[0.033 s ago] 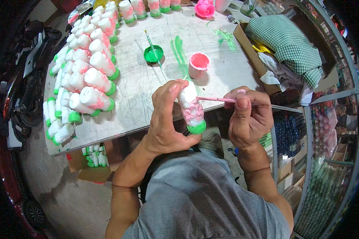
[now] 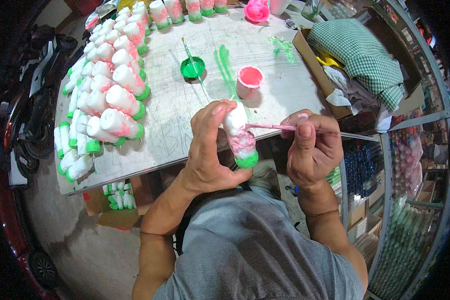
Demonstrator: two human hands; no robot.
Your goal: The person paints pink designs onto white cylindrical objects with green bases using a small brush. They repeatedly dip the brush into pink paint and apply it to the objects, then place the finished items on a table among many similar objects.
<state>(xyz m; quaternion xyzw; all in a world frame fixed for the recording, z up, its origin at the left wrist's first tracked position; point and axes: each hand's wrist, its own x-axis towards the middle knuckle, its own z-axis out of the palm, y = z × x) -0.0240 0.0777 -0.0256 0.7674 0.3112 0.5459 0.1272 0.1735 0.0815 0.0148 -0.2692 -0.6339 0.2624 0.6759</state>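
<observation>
In my left hand (image 2: 209, 145) is a white candle (image 2: 244, 142) with pink raised flowers and a green base, held by its top and bottom between fingers and thumb. A wick shows at its upper end. My right hand (image 2: 312, 145) pinches a thin paintbrush (image 2: 270, 127), its lower part coated in pink. The brush's tip touches the candle's side, just above the pink flowers. Beyond the candle stands a small cup of pink paint (image 2: 249, 82). To its left a shallow green paint dish (image 2: 192, 67) has another brush (image 2: 197, 72) lying across it.
Rows of similar candles (image 2: 120, 102) cover the table's left side, with more along the far edge. A pink flower-shaped object (image 2: 257, 11) sits at the back. At right is a cardboard box (image 2: 315, 67) with checked cloth (image 2: 357, 55). Another box (image 2: 120, 218) of candles is below the table.
The brush tip has shifted very slightly down the candle's side. Both hands keep their grips, and all else is as before.
</observation>
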